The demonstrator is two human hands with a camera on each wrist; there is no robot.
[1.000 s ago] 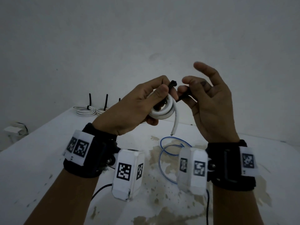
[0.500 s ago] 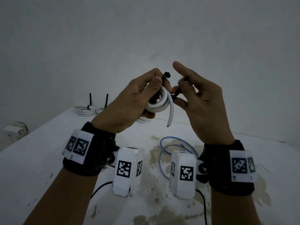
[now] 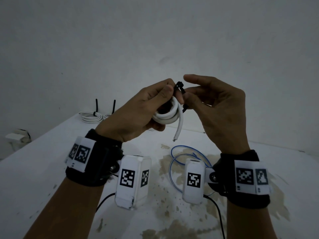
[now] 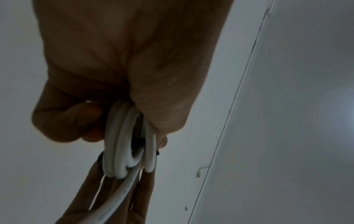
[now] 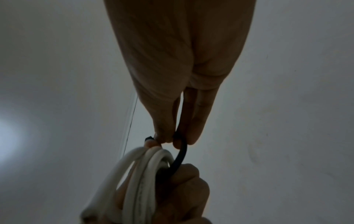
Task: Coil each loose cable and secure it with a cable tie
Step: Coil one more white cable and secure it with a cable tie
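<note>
White coil held up over the table, gripped in the curled left hand, one loose end hanging down. Black tie looped around the coil, pinched between thumb and fingers of the right hand, forefinger stretched out above. Below on the table, near the wrists, a blue wire in loose loops. At the far left, tied coils with tie tails upright
</note>
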